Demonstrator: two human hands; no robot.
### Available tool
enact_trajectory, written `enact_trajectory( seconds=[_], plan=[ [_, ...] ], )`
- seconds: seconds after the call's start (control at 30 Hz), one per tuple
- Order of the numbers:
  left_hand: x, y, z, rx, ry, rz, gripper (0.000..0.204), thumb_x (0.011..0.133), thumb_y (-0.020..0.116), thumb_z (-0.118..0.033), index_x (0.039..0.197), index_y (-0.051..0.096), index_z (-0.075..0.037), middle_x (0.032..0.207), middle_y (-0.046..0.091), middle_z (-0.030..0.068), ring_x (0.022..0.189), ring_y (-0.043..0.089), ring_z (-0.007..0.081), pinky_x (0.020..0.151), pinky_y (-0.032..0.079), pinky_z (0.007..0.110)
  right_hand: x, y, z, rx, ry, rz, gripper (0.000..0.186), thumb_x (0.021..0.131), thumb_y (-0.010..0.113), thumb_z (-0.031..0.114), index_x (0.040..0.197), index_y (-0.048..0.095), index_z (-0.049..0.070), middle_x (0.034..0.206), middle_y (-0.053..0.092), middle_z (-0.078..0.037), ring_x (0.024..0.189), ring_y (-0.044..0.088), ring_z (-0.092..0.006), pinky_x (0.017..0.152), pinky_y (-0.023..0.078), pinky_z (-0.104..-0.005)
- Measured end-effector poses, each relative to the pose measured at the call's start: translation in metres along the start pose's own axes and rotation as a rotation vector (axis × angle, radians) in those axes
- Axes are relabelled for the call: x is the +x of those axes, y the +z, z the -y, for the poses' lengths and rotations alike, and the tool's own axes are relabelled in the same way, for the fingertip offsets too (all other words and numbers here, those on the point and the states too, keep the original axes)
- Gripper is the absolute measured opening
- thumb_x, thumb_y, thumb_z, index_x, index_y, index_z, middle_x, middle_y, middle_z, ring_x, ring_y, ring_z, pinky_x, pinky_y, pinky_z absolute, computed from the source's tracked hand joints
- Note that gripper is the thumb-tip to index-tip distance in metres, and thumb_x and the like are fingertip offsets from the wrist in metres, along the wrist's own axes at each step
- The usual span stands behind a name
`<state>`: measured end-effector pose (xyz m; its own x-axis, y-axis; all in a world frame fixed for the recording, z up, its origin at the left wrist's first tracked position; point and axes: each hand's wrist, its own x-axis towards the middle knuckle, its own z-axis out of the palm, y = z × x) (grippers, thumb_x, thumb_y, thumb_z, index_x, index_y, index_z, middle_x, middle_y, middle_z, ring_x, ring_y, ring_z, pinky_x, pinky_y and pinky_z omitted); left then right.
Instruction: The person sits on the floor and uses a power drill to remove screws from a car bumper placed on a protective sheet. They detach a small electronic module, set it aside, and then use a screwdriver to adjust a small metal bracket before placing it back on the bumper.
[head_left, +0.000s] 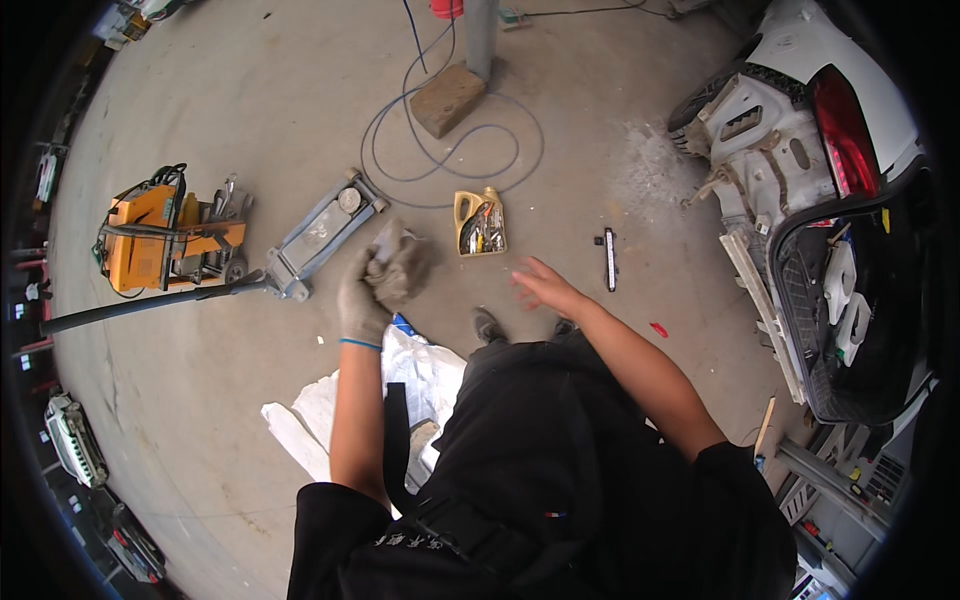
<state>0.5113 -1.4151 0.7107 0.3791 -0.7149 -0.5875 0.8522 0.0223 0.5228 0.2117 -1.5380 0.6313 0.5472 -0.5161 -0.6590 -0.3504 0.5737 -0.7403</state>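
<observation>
My left hand (362, 303) wears a pale knit glove with a blue cuff. It is closed on a crumpled grey-brown cloth (402, 268), which is smeared by motion; whether this is a rag or another work glove I cannot make out. Bare, with its fingers apart, my right hand (545, 287) hangs in the air and holds nothing. Beyond and between the hands, a gold jug with a cut-open side (482, 222) stands on the floor with small tools or parts in it. To the right of my right hand lies a slim black-and-white bar (610, 260).
A floor jack (318, 232) and a yellow wheeled machine (140, 243) stand at the left. A looped hose (517, 150) lies near a block (447, 102) by a post. At the right is a partly dismantled white car (850, 60). White sheeting (405, 365) lies beside my legs.
</observation>
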Motion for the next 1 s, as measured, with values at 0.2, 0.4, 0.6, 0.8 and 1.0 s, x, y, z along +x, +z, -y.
enact_trajectory(
  seconds=[0.2,0.4,0.6,0.8,1.0],
  plan=[
    [-0.014,-0.038,0.094,0.051,-0.048,-0.122,0.025,0.098,0.057,-0.021,0.114,0.059,-0.002,0.088,0.066,0.0068,0.074,0.067,0.0204,0.068,0.059,0.034,-0.015,0.036,0.003,0.379,0.013,0.266,0.015,0.099,0.061,0.018,0.107,0.056,0.008,0.089,0.063,-0.005,0.073,0.063,-0.0158,0.062,0.054,-0.0323],
    [-0.041,-0.058,0.099,1.25,0.213,-0.159,0.045,0.096,0.062,-0.036,0.124,0.063,0.0,0.101,0.068,0.0093,0.085,0.064,0.0183,0.071,0.053,0.033,-0.042,0.048,-0.013,-0.279,-0.397,-0.123,0.01,0.089,0.067,0.012,0.092,0.063,0.004,0.073,0.065,-0.01,0.063,0.065,-0.024,0.059,0.052,-0.0382],
    [-0.042,-0.002,0.129,1.052,-0.22,0.266,0.057,0.101,0.047,-0.05,0.112,0.066,0.003,0.096,0.068,0.0142,0.082,0.068,0.0189,0.067,0.054,0.034,-0.061,0.067,-0.002,-0.826,-0.66,-0.103,0.015,0.082,0.067,0.015,0.094,0.066,0.006,0.089,0.07,-0.016,0.085,0.067,-0.0363,0.073,0.053,-0.0472],
    [-0.01,-0.039,0.16,1.743,0.357,0.653,0.041,0.094,0.057,-0.035,0.115,0.066,-0.001,0.098,0.068,0.0168,0.092,0.068,0.0311,0.08,0.055,0.042,-0.091,0.053,0.021,-0.929,-0.772,-0.132,0.044,0.083,0.07,0.025,0.122,0.059,0.005,0.121,0.062,-0.017,0.114,0.058,-0.0375,0.096,0.048,-0.0467],
    [0.008,-0.008,0.153,1.678,0.318,0.608,0.034,0.091,0.06,-0.028,0.111,0.066,-0.001,0.096,0.07,0.0186,0.088,0.067,0.0363,0.081,0.053,0.046,-0.083,0.046,0.011,-1.034,-0.857,-0.175,0.075,0.085,0.071,0.036,0.143,0.039,0.0,0.14,0.049,-0.022,0.126,0.051,-0.0378,0.108,0.042,-0.0443]
  ],
)
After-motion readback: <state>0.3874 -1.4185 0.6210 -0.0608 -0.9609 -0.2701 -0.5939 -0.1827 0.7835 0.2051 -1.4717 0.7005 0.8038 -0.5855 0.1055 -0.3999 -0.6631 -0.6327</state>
